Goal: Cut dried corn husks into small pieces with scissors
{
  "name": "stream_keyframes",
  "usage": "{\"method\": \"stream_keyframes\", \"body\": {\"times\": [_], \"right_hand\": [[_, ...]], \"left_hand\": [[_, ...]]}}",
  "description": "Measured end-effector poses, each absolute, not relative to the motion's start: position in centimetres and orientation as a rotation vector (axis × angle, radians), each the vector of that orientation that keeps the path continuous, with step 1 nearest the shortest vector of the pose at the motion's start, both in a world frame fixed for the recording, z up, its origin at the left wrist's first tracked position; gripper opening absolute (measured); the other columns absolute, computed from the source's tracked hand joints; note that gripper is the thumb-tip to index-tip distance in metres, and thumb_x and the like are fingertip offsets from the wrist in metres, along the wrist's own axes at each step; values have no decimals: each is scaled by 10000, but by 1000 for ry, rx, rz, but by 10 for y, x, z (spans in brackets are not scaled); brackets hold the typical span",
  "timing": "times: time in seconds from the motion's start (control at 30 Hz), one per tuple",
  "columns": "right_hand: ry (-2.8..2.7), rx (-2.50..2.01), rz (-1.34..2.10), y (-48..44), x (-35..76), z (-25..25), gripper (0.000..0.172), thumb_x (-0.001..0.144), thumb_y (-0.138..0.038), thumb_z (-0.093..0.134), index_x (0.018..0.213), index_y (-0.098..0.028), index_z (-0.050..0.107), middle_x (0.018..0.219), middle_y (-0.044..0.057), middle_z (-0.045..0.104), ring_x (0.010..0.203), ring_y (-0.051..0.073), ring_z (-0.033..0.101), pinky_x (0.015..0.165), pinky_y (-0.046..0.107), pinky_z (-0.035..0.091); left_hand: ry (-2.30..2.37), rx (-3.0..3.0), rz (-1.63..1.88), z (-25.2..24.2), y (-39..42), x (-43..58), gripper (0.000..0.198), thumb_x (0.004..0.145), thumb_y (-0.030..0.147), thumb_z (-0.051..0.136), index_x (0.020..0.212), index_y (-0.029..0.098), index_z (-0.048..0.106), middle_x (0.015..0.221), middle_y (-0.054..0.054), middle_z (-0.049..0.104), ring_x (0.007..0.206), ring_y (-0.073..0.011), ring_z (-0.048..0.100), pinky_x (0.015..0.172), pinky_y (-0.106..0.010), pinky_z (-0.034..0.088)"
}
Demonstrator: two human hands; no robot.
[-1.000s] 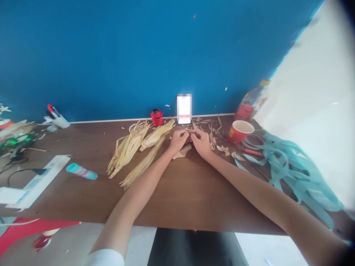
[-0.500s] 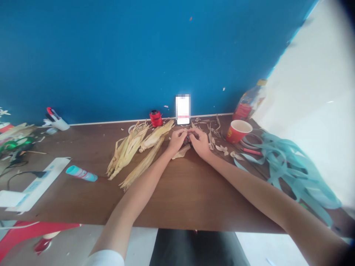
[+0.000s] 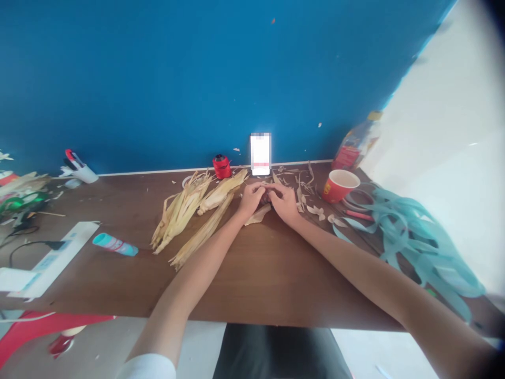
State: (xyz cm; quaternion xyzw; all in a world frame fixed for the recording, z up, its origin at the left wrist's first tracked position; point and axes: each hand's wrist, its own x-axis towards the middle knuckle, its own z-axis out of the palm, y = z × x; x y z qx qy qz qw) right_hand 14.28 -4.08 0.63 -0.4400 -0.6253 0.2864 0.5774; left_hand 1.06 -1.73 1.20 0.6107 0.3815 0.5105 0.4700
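My left hand (image 3: pixel 251 199) and my right hand (image 3: pixel 284 201) meet at the back middle of the table, fingertips touching. Both are closed around a small dark reddish-brown thing (image 3: pixel 265 199), mostly hidden by the fingers, so its kind does not show. Just below the hands lies a flat piece of dry husk (image 3: pixel 258 215). Bundles of dry corn husk (image 3: pixel 181 213) rest to the left of my left hand, and another pale husk (image 3: pixel 223 192) lies near them. Husk scraps (image 3: pixel 302 195) are scattered beside my right hand. Behind the hands a lit phone (image 3: pixel 261 153) leans on the wall.
A red roll (image 3: pixel 222 167) stands by the wall. On the right are a red paper cup (image 3: pixel 341 186), a bottle (image 3: pixel 357 141) and tangled teal ribbon (image 3: pixel 410 231). A blue tube (image 3: pixel 115 245), a power strip (image 3: pixel 55 259) and a pen cup (image 3: pixel 86 173) are on the left.
Both hands stay in the same place around the dark thing, with only slight finger movement. The whole view has shifted a little.
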Motion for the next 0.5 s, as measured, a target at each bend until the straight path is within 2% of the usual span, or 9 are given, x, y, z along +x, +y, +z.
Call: {"method": "stream_keyframes", "body": {"times": [0.1, 0.33, 0.5], "right_hand": [[-1487, -1050, 636, -41, 143, 8, 267, 763, -216, 491, 885, -203, 729, 780, 14, 703, 692, 173, 623, 685, 314, 511], [-1504, -1062, 668, -40, 145, 9, 199, 756, -217, 476, 832, -214, 659, 669, -7, 640, 611, 177, 586, 617, 307, 482], [-1540, -1097, 578, -41, 144, 9, 203, 768, -212, 465, 808, -219, 664, 726, 7, 672, 653, 191, 609, 658, 323, 484]], "left_hand": [[972, 1481, 1242, 12, -18, 11, 162, 755, 161, 507, 699, 140, 657, 545, 12, 555, 507, -96, 485, 505, -218, 388], [1026, 1586, 1184, 15, -21, 11, 214, 766, 181, 515, 567, 140, 579, 516, 10, 536, 495, -88, 463, 483, -210, 364], [1027, 1618, 1165, 15, -22, 12, 200, 788, 170, 503, 630, 138, 620, 565, 2, 559, 529, -98, 486, 502, -211, 383]]}}
